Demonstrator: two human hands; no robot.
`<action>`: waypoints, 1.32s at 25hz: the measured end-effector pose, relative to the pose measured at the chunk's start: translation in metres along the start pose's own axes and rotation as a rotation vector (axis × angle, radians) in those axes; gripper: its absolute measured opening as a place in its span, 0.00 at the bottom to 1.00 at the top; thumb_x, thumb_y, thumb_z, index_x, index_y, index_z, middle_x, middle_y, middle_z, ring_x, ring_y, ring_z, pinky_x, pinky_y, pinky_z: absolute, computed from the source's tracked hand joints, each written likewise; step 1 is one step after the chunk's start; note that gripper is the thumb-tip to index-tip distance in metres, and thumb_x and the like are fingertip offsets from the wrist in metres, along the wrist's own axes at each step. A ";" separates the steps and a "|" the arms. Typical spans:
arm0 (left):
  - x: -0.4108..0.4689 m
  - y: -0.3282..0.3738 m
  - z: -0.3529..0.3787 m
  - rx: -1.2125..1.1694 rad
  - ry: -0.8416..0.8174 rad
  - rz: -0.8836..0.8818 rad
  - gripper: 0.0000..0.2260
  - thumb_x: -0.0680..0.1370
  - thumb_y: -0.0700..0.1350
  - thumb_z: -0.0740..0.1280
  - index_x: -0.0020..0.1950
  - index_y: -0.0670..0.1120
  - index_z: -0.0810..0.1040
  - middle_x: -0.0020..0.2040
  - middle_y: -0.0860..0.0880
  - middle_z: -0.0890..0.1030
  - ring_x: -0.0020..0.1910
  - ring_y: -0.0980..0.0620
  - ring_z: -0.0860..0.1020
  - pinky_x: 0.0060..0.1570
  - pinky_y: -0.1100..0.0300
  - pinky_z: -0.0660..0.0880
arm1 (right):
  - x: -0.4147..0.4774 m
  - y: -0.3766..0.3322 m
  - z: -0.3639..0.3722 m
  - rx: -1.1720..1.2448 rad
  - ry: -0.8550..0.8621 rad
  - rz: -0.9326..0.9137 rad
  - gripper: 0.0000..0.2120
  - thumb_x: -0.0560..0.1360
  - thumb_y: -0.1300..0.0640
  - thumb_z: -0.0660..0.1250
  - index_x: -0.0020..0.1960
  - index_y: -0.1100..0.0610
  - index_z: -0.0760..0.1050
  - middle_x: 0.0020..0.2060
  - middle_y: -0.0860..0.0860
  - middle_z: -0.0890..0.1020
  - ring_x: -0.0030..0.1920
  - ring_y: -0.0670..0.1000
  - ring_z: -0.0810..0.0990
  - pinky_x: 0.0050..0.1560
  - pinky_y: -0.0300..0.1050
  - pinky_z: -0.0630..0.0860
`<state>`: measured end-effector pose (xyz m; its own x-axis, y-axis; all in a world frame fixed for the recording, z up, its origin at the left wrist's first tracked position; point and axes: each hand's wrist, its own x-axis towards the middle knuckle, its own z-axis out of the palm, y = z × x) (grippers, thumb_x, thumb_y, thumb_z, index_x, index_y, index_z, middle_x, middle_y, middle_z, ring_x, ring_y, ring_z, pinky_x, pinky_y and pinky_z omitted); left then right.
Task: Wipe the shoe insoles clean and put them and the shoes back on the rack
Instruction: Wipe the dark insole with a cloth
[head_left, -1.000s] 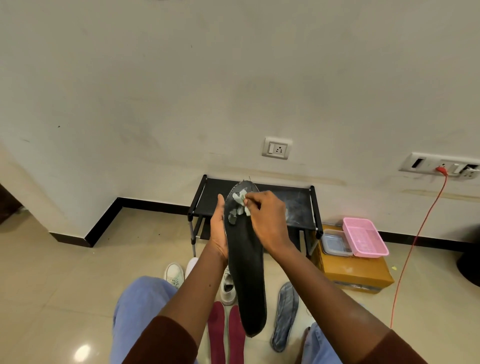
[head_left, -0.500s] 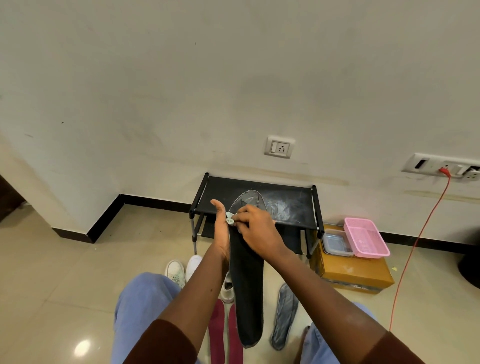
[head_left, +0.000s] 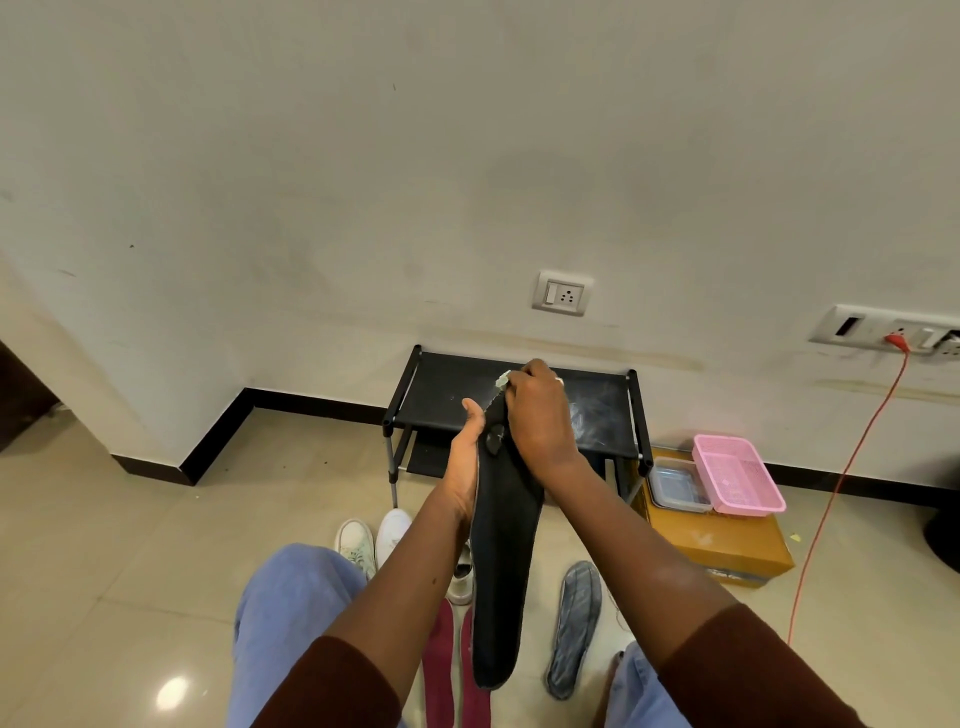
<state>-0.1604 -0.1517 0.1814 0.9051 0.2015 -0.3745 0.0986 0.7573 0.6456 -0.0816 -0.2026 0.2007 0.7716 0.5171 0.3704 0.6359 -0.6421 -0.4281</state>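
**Black insole held up, cloth at its far tip**

I read the left hand as gripping the black insole along its left edge, thumb raised, with the fingers hidden behind it. The insole hangs lengthwise above the floor, its far end in front of the rack and its near end between the knees. The right hand is curled tight on a small pale cloth at the insole's far tip. On the floor below lie two red insoles, with a grey insole to their right. White shoes stand near the rack's left leg. Right of the rack, a cardboard box carries a clear container and a pink basket side by side.
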 end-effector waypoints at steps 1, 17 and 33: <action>0.000 -0.001 0.000 0.017 0.001 -0.006 0.28 0.80 0.62 0.44 0.52 0.45 0.77 0.39 0.46 0.85 0.41 0.50 0.83 0.40 0.56 0.78 | 0.002 0.002 0.000 0.001 0.009 0.030 0.11 0.78 0.66 0.58 0.49 0.67 0.79 0.49 0.61 0.77 0.47 0.59 0.76 0.44 0.45 0.71; -0.005 -0.004 0.003 -0.098 -0.031 0.029 0.19 0.81 0.54 0.54 0.50 0.43 0.78 0.37 0.44 0.84 0.36 0.50 0.83 0.40 0.57 0.78 | -0.029 0.007 0.004 0.006 -0.066 -0.195 0.07 0.70 0.68 0.69 0.48 0.65 0.80 0.43 0.60 0.79 0.42 0.58 0.78 0.41 0.49 0.78; 0.003 -0.002 -0.006 -0.170 -0.039 0.052 0.27 0.80 0.59 0.53 0.44 0.41 0.84 0.40 0.43 0.83 0.40 0.48 0.83 0.42 0.59 0.80 | -0.039 0.001 0.003 0.082 -0.044 -0.106 0.13 0.72 0.71 0.62 0.54 0.64 0.79 0.50 0.59 0.79 0.51 0.57 0.76 0.53 0.47 0.74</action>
<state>-0.1607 -0.1489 0.1746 0.9229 0.2208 -0.3153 -0.0166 0.8412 0.5404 -0.1112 -0.2216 0.1829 0.6989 0.6050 0.3815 0.7117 -0.5349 -0.4554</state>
